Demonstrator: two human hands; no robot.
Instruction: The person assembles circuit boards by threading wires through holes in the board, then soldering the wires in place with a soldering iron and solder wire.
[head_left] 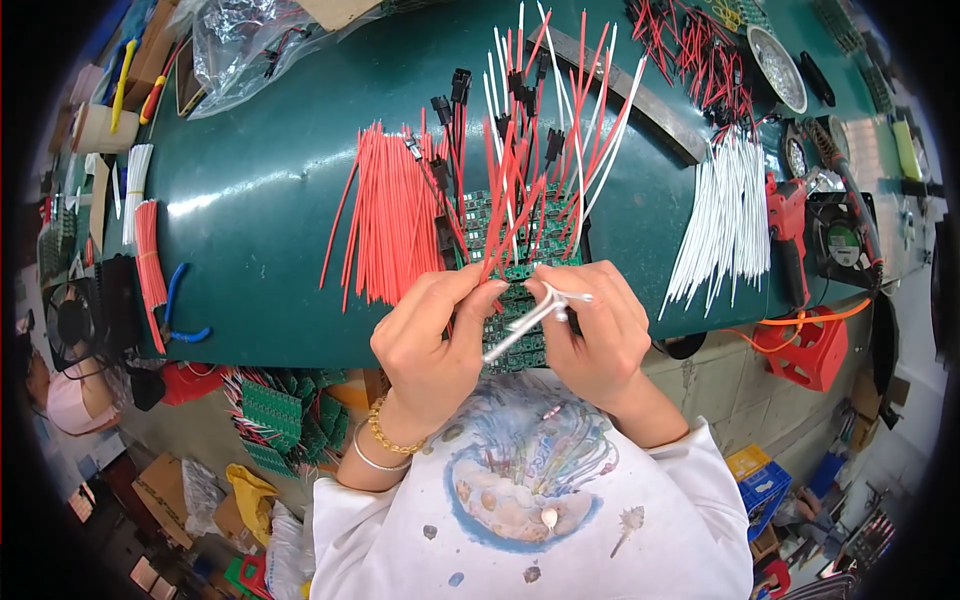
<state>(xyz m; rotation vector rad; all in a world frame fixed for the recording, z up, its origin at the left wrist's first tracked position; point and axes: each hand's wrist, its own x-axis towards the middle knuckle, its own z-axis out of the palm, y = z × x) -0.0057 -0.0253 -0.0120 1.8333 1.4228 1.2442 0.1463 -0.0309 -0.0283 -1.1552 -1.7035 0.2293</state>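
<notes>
A panel of small green circuit boards [515, 352] lies in front of me at the table's near edge. Red and white wires [512, 150] and black plug connectors [460, 86] stand up from its far part. My left hand [430, 330] is closed in a pinch over the panel, with a red wire [492, 255] at its fingertips. Beside it, my right hand [605, 325] is closed around a few short white wires [530, 320], its fingertips close to the boards. The fingers hide where the wires meet the panel.
Loose red wires [385, 215] lie left of the panel, white wires [722, 215] to the right. A metal bar [640, 98] lies behind. Farther right are a red-handled tool [788, 235] and a fan [842, 240]. Blue-handled pliers [178, 310] lie at left, below a plastic bag [250, 55].
</notes>
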